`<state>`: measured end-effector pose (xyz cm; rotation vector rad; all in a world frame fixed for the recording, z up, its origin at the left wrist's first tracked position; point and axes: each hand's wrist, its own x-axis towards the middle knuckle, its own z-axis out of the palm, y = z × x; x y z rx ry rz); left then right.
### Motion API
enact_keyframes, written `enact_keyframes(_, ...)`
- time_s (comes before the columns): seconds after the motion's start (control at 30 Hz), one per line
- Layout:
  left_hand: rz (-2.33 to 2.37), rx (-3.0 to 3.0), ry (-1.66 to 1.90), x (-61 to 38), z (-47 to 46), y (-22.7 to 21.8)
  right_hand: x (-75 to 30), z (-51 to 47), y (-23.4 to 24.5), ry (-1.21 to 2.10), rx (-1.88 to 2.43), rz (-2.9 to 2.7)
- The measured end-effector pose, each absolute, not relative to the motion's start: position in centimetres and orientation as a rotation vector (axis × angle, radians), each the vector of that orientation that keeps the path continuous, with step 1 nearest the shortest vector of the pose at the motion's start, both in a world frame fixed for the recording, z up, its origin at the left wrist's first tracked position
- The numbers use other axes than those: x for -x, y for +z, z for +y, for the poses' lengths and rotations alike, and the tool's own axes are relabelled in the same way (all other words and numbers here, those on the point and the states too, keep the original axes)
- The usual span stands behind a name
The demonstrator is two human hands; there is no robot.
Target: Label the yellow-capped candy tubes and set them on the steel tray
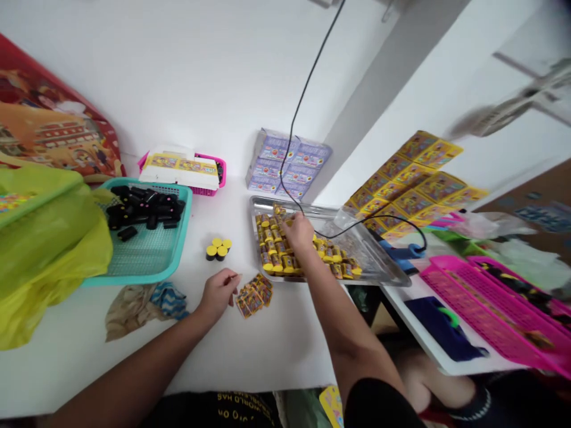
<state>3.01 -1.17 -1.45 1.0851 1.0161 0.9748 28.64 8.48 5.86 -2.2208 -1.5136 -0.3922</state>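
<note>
While the right hand (298, 233) sits curled down into a steel tray (383, 267) of yellow-capped wrapped rolls (276, 255), center-right of the frame, the left hand (218, 294) rests just beside a loose pile of yellow printed wrappers (253, 295), lower middle. Fingers look bunched on both, but honestly can't tell whether either grip is pinching anything. A small cluster of yellow-topped black cylinders (218, 249) stands on the white surface (276, 356), with a teal plastic basket (147, 276) of black rolls (145, 208) further left.
</note>
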Motion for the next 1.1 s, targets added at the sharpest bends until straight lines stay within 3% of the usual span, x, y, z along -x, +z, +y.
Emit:
enact_keyframes(0.23, 1.180, -1.478, 0.979, -2.1, -0.3, -2.0, -31.3, 12.4, 5.5, -0.366, 2.402, -1.670)
enact_keyframes(0.43, 1.108, -1.627, 1.012, -2.0, -0.4, -0.6, -26.8, 4.5, 5.6, -0.427, 1.891, -1.592)
enact_keyframes(0.63, 1.170, -1.766, 0.939, 2.5, -0.9, 2.8, -20.6, -6.6, 2.1, -0.022, 1.618, -1.734)
enact_keyframes(0.8, 1.431, -1.800, 0.937, 9.1, -3.7, 1.2, -19.8, -9.5, -1.0, 0.226, 1.768, -1.667)
enact_keyframes(0.97, 1.550, -2.290, 0.457, 12.4, -3.5, -1.1, -20.3, -8.8, -2.6, 0.289, 1.960, -1.513)
enact_keyframes(1.1, 1.600, -2.427, 0.260, 11.3, -4.6, 0.9, -20.4, -8.4, -3.8, 0.280, 1.944, -1.428)
